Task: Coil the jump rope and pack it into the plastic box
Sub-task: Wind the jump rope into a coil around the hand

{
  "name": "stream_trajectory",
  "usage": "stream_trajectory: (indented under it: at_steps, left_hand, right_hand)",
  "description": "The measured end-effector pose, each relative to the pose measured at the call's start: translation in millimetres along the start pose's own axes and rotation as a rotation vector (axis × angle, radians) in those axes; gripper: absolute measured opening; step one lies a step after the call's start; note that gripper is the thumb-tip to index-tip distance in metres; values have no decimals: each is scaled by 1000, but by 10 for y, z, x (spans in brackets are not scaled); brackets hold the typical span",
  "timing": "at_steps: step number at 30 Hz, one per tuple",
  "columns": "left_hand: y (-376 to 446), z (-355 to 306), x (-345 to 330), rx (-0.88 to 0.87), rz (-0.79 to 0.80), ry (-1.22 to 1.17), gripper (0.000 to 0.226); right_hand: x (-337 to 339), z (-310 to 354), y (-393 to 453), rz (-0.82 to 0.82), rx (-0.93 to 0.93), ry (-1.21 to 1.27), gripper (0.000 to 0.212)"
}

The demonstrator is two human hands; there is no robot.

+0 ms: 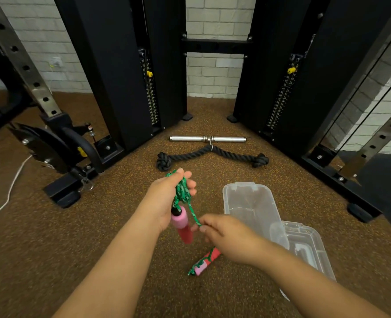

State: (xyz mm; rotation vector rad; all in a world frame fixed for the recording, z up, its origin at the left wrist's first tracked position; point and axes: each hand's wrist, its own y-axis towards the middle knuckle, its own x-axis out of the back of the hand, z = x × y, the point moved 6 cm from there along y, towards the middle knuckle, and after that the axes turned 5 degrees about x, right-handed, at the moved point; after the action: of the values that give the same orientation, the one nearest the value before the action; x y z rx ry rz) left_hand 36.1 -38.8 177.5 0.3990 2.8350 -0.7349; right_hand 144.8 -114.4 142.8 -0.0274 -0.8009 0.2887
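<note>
My left hand (167,198) is raised over the floor, shut on several green loops of the jump rope (182,191). One pink and red handle (183,224) hangs from that bundle. My right hand (224,235) pinches a strand of the green rope just below and to the right. The second handle (205,261) lies on the floor under my right hand, with rope across it. The clear plastic box (250,207) sits open on the floor to the right, and its clear lid (309,251) lies beside it, partly behind my right forearm.
A black tricep rope (213,154) and a chrome bar handle (207,139) lie on the brown rubber floor ahead. Black weight-stack towers (121,76) stand left and right against a white brick wall. A white cord (8,196) trails at the left.
</note>
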Motion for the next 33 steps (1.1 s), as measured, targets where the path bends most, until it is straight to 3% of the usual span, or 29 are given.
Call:
stream_trajectory:
  at_steps: [2, 4, 7, 10, 13, 16, 18, 27, 33]
  left_hand:
    - [25, 1, 13, -51, -38, 167, 31]
    - [36, 30, 11, -51, -50, 326, 52]
    - [12, 92, 26, 0, -11, 574, 67]
    - [-6, 171, -49, 27, 198, 724, 91]
    - [-120, 183, -219, 44, 407, 775, 78]
    - [-189, 136, -325, 18, 507, 632, 45]
    - [-197, 75, -343, -10, 506, 499, 37]
    - [-62, -66, -184, -19, 325, -122, 35]
    - [-62, -159, -147, -90, 280, -200, 38]
  right_hand:
    - [-2, 100, -21, 5, 40, -15, 24]
    - [97, 166, -43, -29, 62, 55, 23]
    - [362, 186, -77, -169, 52, 323, 25]
    - [607, 47, -100, -304, -38, 529, 30]
    - [741, -83, -108, -386, -68, 590, 33]
    - [722, -148, -80, -422, -72, 626, 33]
    - [676, -150, -57, -431, -75, 640, 33]
    - [470, -156, 15, -330, -75, 557, 26]
    - [270, -166, 13, -123, -126, 553, 29]
